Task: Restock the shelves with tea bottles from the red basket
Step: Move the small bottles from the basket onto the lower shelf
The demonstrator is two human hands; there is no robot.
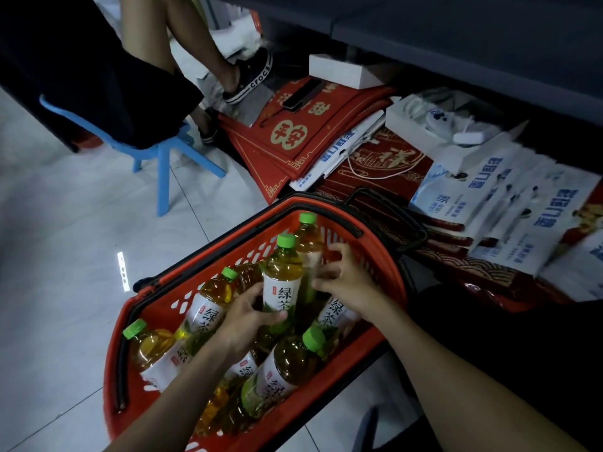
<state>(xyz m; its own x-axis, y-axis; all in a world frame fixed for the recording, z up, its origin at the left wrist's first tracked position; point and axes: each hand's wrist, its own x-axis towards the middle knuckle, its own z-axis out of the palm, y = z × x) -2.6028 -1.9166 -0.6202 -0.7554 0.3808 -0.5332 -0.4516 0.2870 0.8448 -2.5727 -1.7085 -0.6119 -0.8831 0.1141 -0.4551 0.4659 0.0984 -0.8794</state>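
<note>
Grips an upright tea bottle (282,282) at its label with the left hand (248,318), fingers curled. Wraps the right hand (347,278) round a second bottle (309,246) just behind, toward 1 o'clock. Both inside the red basket (378,243), at 6 o'clock on the tiled floor (65,256), among other bottles (287,363) lying flat. Blue stool (163,151) at 10 o'clock.

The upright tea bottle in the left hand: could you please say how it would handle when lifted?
The tea bottle looks full, so probably heavy. Its glossy label may slip in the left hand. Tall and narrow, it likely tips if released.
</note>
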